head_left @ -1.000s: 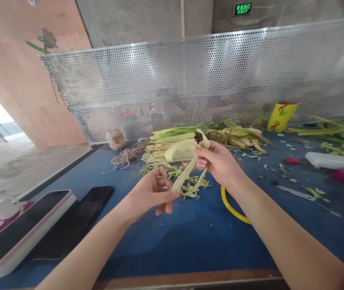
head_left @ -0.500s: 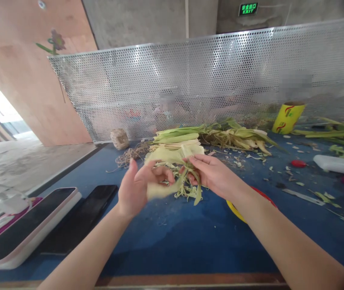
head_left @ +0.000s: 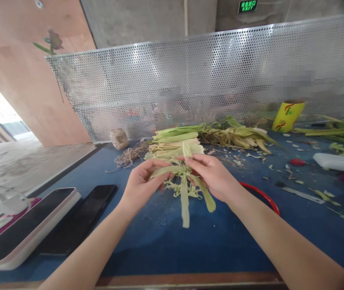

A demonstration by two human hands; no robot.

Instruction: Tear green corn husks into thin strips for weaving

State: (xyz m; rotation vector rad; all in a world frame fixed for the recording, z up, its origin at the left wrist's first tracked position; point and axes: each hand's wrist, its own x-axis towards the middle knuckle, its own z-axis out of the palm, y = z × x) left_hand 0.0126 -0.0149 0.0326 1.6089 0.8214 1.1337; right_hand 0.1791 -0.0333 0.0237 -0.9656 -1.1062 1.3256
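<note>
In the middle of the view I hold several pale green corn husk strips [head_left: 185, 203] that meet at one point in the air. My right hand [head_left: 215, 175] pinches them where they come together, with one wide end standing up above the fingers and two ends hanging down. A strip stretching out to the left is between the thumb and fingers of my left hand [head_left: 140, 181]. Curled husk scraps [head_left: 176, 190] lie on the table just behind the hanging ends. Beyond the hands is a stack of flat corn husks [head_left: 174, 139].
On the blue table [head_left: 156, 245], two phones [head_left: 81, 219] lie at left. Tangled twine [head_left: 131, 156] sits near a stone-like block [head_left: 119, 139]. Right of my hands are a red-rimmed round object [head_left: 273, 203], a knife-like blade [head_left: 303, 195] and a yellow roll [head_left: 289, 117]. A perforated metal screen [head_left: 114, 80] stands behind.
My left hand was open-fingered with a blurred strip beside it; now it pinches a strip held out to the left. Two strip ends now hang lower below my right hand.
</note>
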